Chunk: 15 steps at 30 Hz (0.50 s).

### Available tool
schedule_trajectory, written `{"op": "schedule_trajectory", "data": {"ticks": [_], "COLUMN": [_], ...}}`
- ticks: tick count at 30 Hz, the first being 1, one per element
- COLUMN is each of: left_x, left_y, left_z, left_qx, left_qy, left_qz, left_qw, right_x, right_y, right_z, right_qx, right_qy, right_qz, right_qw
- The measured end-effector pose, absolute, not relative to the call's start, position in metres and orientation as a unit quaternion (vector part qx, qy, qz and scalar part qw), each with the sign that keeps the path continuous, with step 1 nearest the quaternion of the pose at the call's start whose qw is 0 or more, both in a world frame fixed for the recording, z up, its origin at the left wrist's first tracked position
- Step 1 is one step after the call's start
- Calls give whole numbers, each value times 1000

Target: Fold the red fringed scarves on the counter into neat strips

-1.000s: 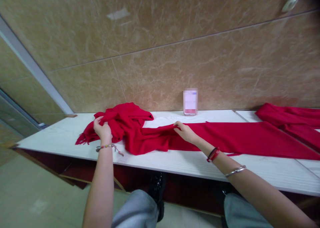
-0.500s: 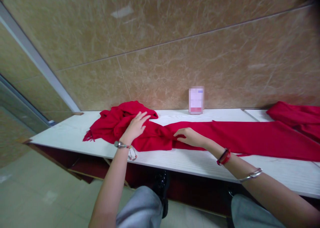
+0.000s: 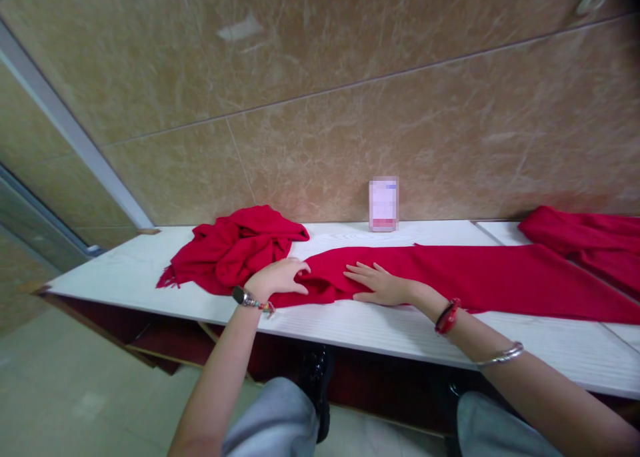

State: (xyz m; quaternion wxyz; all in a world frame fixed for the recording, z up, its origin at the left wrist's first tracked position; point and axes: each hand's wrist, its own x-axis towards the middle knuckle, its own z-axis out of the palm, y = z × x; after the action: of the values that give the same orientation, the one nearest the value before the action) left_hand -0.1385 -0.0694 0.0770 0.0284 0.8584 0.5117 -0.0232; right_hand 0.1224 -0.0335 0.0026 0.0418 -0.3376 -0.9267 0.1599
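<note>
A long red fringed scarf [image 3: 465, 277] lies along a white bench top [image 3: 125, 273], smooth on the right and bunched in a heap at its left end. My left hand [image 3: 277, 278] rests on the cloth beside the heap, thumb and fingers apart and curved about a small raised fold. Flat on the smooth stretch, with fingers spread, is my right hand [image 3: 377, 285]. A short gap of wrinkled cloth separates the two hands. Whether the heap and the smooth length are one piece I cannot tell.
A phone [image 3: 384, 207] with a blurred screen leans upright against the tan marble wall [image 3: 320, 143]. More red cloth [image 3: 580, 240] is piled at the right. Below the bench top are dark red shelves [image 3: 170, 343] and my black shoe [image 3: 315, 377].
My left hand has let go of the heap and come right and nearer to me, onto the cloth by my right hand. My right hand has gone from pinching the edge to lying flat.
</note>
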Motion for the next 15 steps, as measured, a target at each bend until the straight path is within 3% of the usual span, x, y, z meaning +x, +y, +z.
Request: {"op": "schedule_trajectory", "data": {"ticks": [4, 11, 15], "left_x": [-134, -155, -180], "left_y": [-65, -41, -42], "left_z": [51, 44, 58], "left_qx": [842, 804, 831], "left_qy": [530, 591, 555], "left_qz": [-52, 6, 29], "left_qw": [82, -67, -1], "right_x": [133, 150, 150], "right_y": [-29, -28, -29], "right_z": [-4, -2, 1], "right_qx": [-333, -357, -353], "right_qy": [-931, -923, -924], "right_qz": [145, 133, 135], "right_qw": [45, 58, 61]}}
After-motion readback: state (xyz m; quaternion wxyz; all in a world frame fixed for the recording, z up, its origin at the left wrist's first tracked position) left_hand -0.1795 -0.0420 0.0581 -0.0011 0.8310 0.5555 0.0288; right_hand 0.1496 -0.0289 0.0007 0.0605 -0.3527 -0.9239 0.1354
